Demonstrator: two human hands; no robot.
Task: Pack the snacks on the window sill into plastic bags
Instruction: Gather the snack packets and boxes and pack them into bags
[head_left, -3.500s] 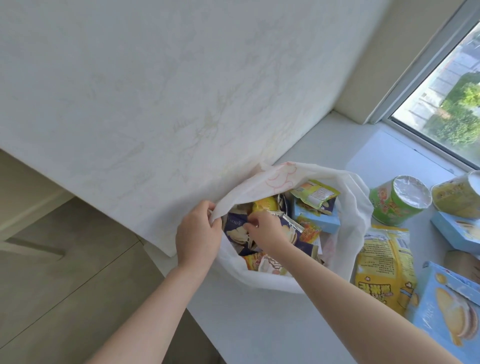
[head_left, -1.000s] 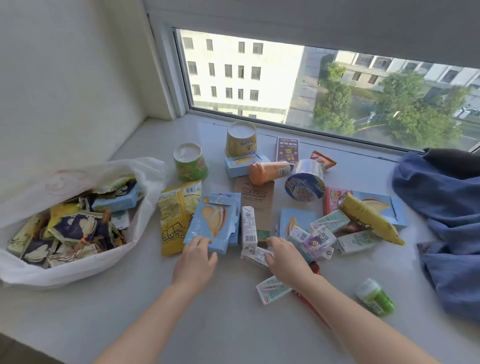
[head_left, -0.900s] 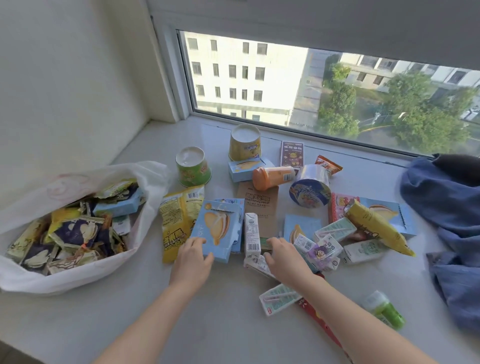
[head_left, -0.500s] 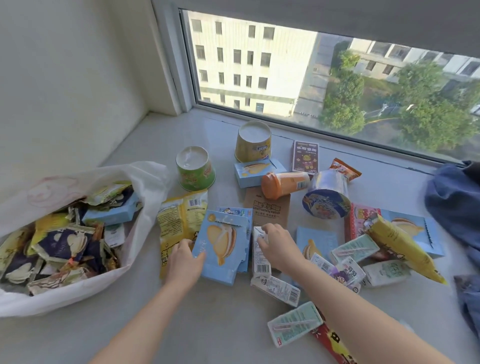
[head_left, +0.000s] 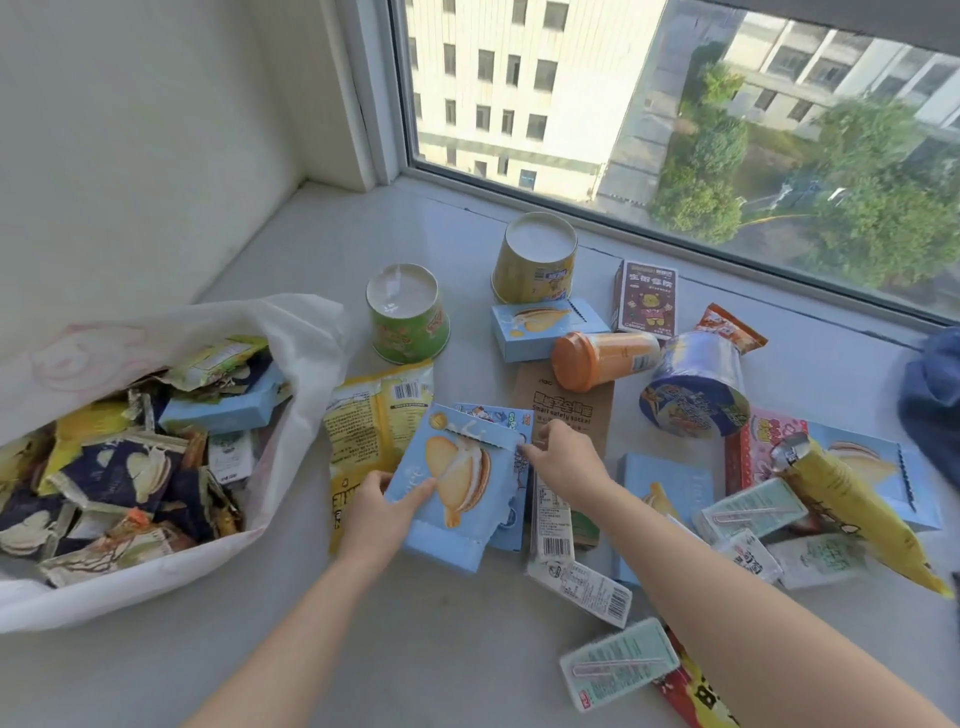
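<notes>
A light-blue biscuit box (head_left: 457, 488) lies in the middle of the window sill (head_left: 332, 244). My left hand (head_left: 376, 512) grips its lower left edge, thumb on top. My right hand (head_left: 563, 457) pinches the box's upper right corner. A white plastic bag (head_left: 306, 332) lies open at the left, filled with several snack packets and a blue box. A yellow snack packet (head_left: 371, 421) lies between the bag and the box, partly under it.
Green cup (head_left: 408, 319), yellow cup (head_left: 535, 257), orange bottle (head_left: 602, 358), blue foil-lidded tub (head_left: 696, 384) and a brown envelope (head_left: 571, 405) sit behind. Small cartons (head_left: 618, 662), a long yellow packet (head_left: 852, 504) and more blue boxes lie right. Blue cloth (head_left: 935, 400) at the right edge.
I turned from the bag to the snacks on the sill. Both hands moved forward onto the light-blue biscuit box and took hold of it; the view moved closer.
</notes>
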